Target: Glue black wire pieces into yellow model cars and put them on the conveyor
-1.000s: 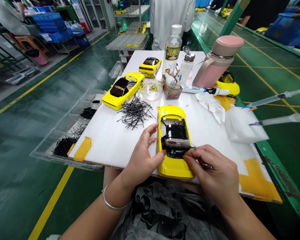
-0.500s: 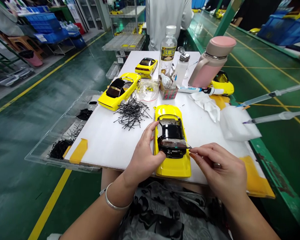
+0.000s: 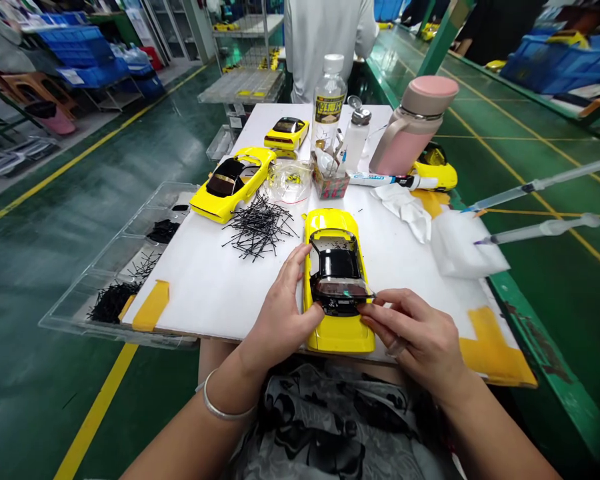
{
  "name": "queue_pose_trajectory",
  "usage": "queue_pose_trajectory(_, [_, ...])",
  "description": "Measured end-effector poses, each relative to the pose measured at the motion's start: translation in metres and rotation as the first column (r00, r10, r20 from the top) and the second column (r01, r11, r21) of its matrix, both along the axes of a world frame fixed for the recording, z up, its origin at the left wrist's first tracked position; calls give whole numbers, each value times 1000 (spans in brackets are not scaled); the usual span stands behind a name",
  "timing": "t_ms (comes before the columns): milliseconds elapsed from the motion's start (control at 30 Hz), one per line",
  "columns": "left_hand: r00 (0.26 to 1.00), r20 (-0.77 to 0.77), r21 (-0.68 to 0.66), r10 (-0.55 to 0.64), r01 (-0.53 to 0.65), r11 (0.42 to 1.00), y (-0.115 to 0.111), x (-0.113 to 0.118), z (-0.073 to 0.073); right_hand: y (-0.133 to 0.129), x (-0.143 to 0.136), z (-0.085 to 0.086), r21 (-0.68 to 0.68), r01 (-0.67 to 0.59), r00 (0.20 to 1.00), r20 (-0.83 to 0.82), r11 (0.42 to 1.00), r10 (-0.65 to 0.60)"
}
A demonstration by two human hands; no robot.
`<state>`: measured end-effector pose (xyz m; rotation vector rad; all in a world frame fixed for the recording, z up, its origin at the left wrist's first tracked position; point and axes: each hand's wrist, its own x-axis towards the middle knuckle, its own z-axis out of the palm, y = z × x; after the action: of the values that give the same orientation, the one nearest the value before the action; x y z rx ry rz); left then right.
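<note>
Green floor (image 3: 25,407) surrounds a white table (image 3: 195,293), and a yellow car (image 3: 341,335) lies at its near edge, in front of the person. The left hand (image 3: 277,321) grips the car, its thumb at the left corner of the gap below the black roof (image 3: 337,265) and its fingers along the left side. The right hand (image 3: 416,331) has its thumb and forefinger bent together at the right end of the clear window (image 3: 344,288); I cannot tell whether they pinch that piece or merely touch it. Because the window appears to jut past the car's right side, uneven pressure there could bend its thin frame or scratch the paint, and bare fingertips could smudge it. If the left hand's grip slackened, a push toward the person could slide the car off the table, as so little surface lies nearer than it. Left of the car and farther off, loose black sticks (image 3: 259,230) could scatter or get under it if the left hand brushed them. Right of the car, a syringe (image 3: 540,229) reaches from a white foam block (image 3: 463,245) out past the table, where a passing elbow could knock it down. Beyond the car, a tall bottle (image 3: 329,103) and a pink flask (image 3: 411,137) could topple toward it if the table were jolted.
</note>
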<state>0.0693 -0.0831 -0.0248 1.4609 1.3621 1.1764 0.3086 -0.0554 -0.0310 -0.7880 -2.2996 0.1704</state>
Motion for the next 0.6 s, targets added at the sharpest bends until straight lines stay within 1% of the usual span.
queue_pose_trajectory(67, [999, 41, -11, -22, 22, 1000, -1, -3, -1, 0, 0, 0, -10, 11, 1000, -17, 1000, -11])
queue_pose_trajectory(167, [980, 188, -52, -64, 75, 996, -1, -9, -3, -2, 0, 0, -29, 55, 990, -131, 998, -59])
queue_pose_trajectory(267, [943, 330, -101, -51, 89, 991, 1, -12, -4, -4, 1, 0, -60, 169, 948, -262, 984, -179])
queue_pose_trajectory(333, [941, 338, -133, -7, 55, 990, 3, -10, -3, -4, 1, 1, -112, 250, 909, -314, 962, -273])
queue_pose_trajectory(400, [952, 304, -152, 24, 23, 988, 3, -7, -2, -3, 0, 2, -155, 280, 887, -337, 947, -317])
queue_pose_trajectory(600, [961, 276, -145, 1, 41, 989, 2, -8, -2, -1, -3, 7, -198, 212, 871, -407, 957, -277])
